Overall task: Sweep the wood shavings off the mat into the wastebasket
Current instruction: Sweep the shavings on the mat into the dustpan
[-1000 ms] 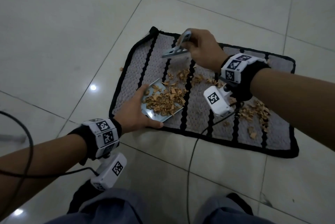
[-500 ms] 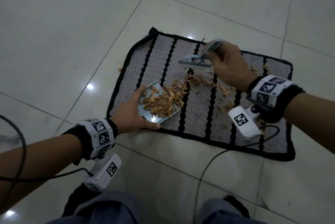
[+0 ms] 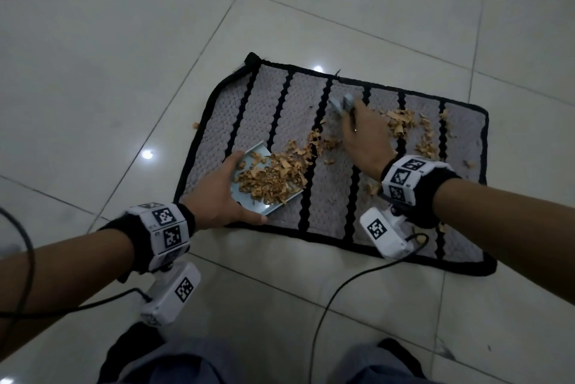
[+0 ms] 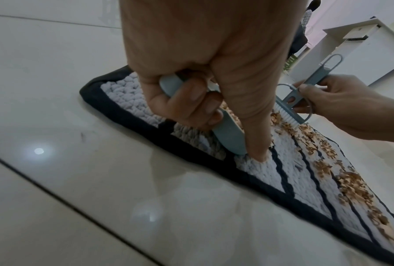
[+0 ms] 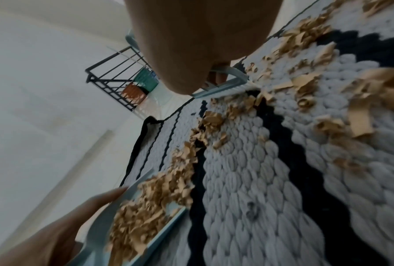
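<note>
On mat [image 3: 329, 197] | my left hand [image 3: 214, 197] grips dustpan [image 3: 267, 194], right hand [image 3: 364, 141] pinches brush [image 4: 293, 100] | wood shavings [image 3: 273, 175] look light, flyaway; I'd sweep gently.

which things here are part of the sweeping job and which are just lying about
Part of the job:
- mat
- wood shavings
- dustpan, gripped by the left hand
- brush, gripped by the right hand

Just lying about:
- black wire rack in the background
- white cabinet
- cables on the tiled floor
</note>
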The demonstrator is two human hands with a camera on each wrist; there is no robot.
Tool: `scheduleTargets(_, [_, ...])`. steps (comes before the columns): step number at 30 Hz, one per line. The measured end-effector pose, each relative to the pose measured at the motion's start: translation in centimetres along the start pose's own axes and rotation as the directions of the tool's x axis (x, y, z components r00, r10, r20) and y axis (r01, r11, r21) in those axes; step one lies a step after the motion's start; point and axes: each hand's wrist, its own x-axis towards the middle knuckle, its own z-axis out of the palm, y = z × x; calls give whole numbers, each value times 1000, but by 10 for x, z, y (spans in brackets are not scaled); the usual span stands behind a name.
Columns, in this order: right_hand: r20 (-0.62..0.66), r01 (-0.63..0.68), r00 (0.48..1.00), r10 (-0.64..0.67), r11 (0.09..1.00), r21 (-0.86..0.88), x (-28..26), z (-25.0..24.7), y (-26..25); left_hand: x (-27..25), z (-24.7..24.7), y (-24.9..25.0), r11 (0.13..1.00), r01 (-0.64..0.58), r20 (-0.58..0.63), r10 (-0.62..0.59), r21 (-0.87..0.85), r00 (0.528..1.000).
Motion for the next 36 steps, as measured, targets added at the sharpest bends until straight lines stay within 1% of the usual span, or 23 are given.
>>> scheduleTargets(7, [111,71,990,-83,992,109,-29,16,-41,-3,2,1,999,3,-13,-3,40,1000])
scheduleTargets(11, [134,100,984,-120,984,149,-49,27,-52,-2,5,-1,1000,-6,-21,6,24,1000])
scheduleTargets(16, [200,123,967,-158,977,176,-68,25,-64,0,9,-7,999,-19,-38,20,27,999])
scheduleTargets(18, [207,108,966,-152,972,208,-69,20,-66,0,10,-8,999,-7,-41,8,40,999])
scheduleTargets(20, [175,88,976,-127,972,217,-62,17,-64,-1,10,-9,999,9,-35,-7,38,999])
scheduleTargets(22, [119,74,988,-99,978,196,-47,16,-58,-2,10,-8,999,29,-22,-28,35,999])
scheduleTargets(24, [107,60,991,-78,984,167,-34,15,-54,-2,10,-7,998,43,-16,-42,38,999])
scheduleTargets(27, [154,82,982,-105,985,153,-32,18,-57,-3,10,-5,999,33,-26,-33,28,999])
scheduleTargets(32, [230,125,958,-170,972,199,-55,24,-68,-4,13,-7,1000,10,-37,-10,4,999])
scheduleTargets(34, [240,106,957,-165,965,239,-57,19,-69,-5,14,-8,1000,8,-38,-8,-3,999])
scheduleTargets(36, [232,67,964,-128,964,255,-51,11,-68,-6,14,-8,1000,15,-35,-15,-6,999])
